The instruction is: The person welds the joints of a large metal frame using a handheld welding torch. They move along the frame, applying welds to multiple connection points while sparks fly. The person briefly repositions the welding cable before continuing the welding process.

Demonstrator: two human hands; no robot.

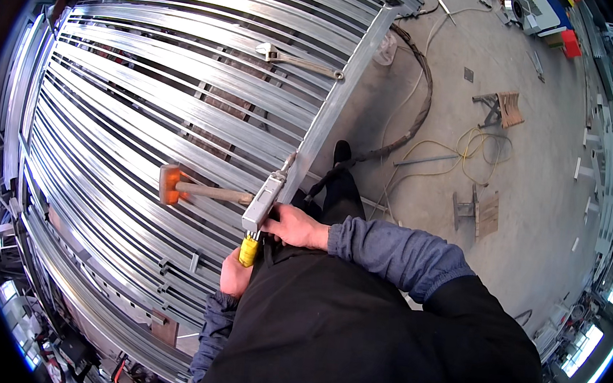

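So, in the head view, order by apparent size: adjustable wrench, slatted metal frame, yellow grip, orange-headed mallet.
1. slatted metal frame
2. orange-headed mallet and adjustable wrench: too alike in length to rank
3. yellow grip, visible part

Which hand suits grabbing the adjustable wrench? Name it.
Probably the right hand: it sits nearer the adjustable wrench, whose handle points right. The left hand is farther back, by the yellow piece.

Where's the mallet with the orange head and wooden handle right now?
In the head view, the orange-headed, wooden-handled mallet lies left of centre on the slatted silvery metal frame, its handle end beside the grey box-shaped piece.
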